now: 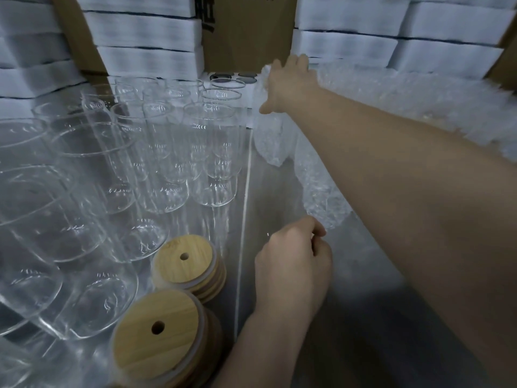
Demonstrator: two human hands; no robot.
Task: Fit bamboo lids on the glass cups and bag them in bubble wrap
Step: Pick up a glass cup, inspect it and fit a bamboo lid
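Several empty glass cups (209,152) stand in rows on the left. Two stacks of round bamboo lids (184,264), each lid with a small hole, sit in front of them, the nearer stack (156,331) at the bottom edge. My right hand (288,82) reaches far forward and grips the top of an upright bubble-wrapped cup (272,141). My left hand (293,264) is low in the middle with curled fingers. It pinches the near end of a bubble wrap bag (321,197) lying on the table under my right forearm.
A heap of bubble wrap (419,102) lies at the right rear. Stacks of white foam sheets (148,32) and a brown carton (246,32) wall off the back. The grey table top (349,317) has a seam (242,219) running front to back.
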